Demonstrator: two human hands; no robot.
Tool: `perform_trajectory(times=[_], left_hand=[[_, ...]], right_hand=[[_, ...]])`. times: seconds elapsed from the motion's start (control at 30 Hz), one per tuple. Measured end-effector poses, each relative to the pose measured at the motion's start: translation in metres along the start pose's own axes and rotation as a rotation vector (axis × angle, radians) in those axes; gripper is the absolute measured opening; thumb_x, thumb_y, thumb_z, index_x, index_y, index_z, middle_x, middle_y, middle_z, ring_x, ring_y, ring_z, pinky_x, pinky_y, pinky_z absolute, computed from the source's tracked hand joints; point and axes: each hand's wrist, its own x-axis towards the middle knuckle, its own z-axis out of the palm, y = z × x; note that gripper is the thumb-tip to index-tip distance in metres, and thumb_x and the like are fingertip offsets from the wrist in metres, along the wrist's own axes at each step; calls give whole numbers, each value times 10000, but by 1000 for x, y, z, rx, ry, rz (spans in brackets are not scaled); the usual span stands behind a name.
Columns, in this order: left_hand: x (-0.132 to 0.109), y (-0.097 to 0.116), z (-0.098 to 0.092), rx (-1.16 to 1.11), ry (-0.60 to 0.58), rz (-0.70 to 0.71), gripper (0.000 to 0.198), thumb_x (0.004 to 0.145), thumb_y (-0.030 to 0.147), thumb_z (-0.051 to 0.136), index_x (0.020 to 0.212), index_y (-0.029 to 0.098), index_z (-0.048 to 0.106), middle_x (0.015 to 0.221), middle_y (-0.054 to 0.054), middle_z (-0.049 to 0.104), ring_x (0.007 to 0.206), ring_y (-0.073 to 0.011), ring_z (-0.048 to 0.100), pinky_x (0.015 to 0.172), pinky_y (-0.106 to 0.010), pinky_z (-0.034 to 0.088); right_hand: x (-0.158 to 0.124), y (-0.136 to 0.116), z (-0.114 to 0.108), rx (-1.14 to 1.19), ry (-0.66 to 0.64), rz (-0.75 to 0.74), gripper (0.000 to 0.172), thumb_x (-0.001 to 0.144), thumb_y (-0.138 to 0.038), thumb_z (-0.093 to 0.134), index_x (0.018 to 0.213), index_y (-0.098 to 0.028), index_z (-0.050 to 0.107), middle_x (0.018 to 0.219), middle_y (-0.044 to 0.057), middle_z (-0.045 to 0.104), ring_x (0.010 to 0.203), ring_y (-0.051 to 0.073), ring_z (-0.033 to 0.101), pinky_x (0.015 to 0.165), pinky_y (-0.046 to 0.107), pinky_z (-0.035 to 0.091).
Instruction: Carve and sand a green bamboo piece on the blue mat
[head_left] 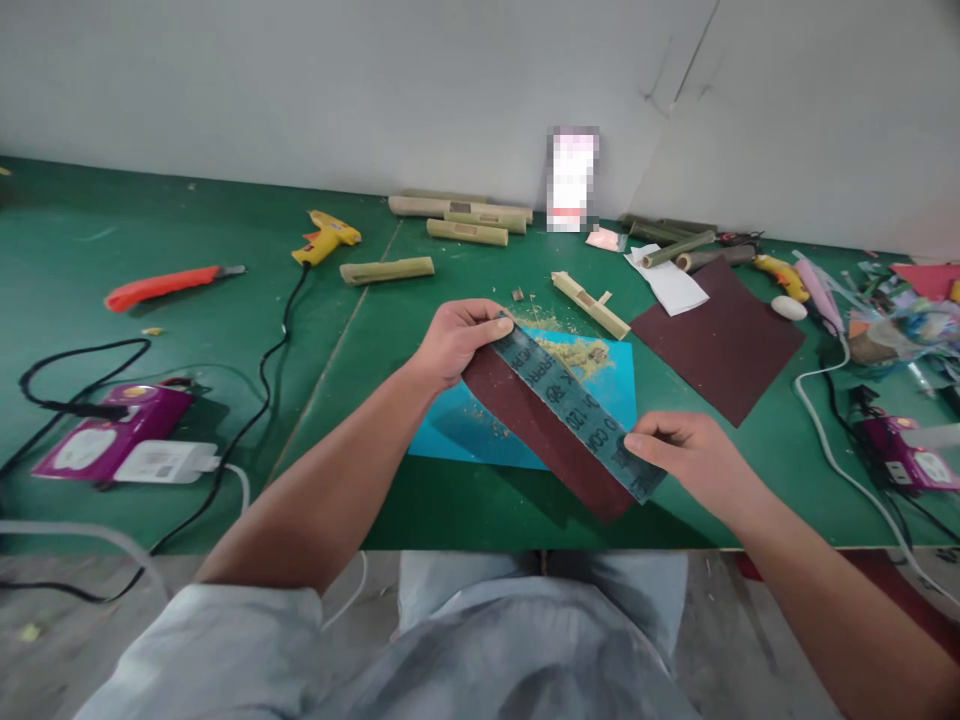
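A sheet of sandpaper (551, 435) is held up between my two hands, its upper part folded over so the printed dark backing shows above the maroon grit side. My left hand (459, 342) pinches the fold's upper left end, thumb on top. At the lower right end my right hand (679, 450) grips the sheet between thumb and curled fingers. Beneath it lies a blue sheet (442, 430) with a heap of pale shavings (581, 355). Just beyond is a short notched piece of bamboo (589, 303).
Bamboo pieces (465, 232) lie by the wall near a propped-up phone (572, 185). A yellow glue gun (326, 238), a red cutter (172, 287) and a purple power strip (112, 435) with cables are at left. Right are another maroon sheet (724, 350) and assorted clutter (892, 320).
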Motion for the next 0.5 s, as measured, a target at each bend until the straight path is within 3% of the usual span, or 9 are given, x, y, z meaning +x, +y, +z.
perform_trajectory(times=[0.2, 0.37, 0.5], left_hand=[[-3, 5, 6, -29, -15, -15, 258, 687, 374, 821, 737, 146, 711, 667, -27, 669, 534, -106, 570, 489, -201, 440], [-5, 4, 10, -26, -70, -29, 272, 694, 387, 817, 725, 144, 699, 668, -35, 675, 536, -113, 581, 492, -210, 445], [-9, 4, 15, -67, -125, -54, 264, 692, 378, 826, 705, 148, 698, 675, -36, 685, 550, -115, 595, 512, -218, 465]], right_hand=[[5, -1, 3, -12, 50, -51, 444, 825, -503, 640, 551, -215, 439, 558, -50, 374, 550, 107, 329, 533, 282, 259], [10, 4, 3, 19, -10, 25, 304, 795, -495, 686, 695, -212, 643, 661, -23, 552, 607, 124, 440, 578, 284, 329], [15, -1, 6, 75, -24, 35, 224, 766, -429, 717, 718, -217, 668, 699, -17, 605, 641, 132, 492, 605, 286, 356]])
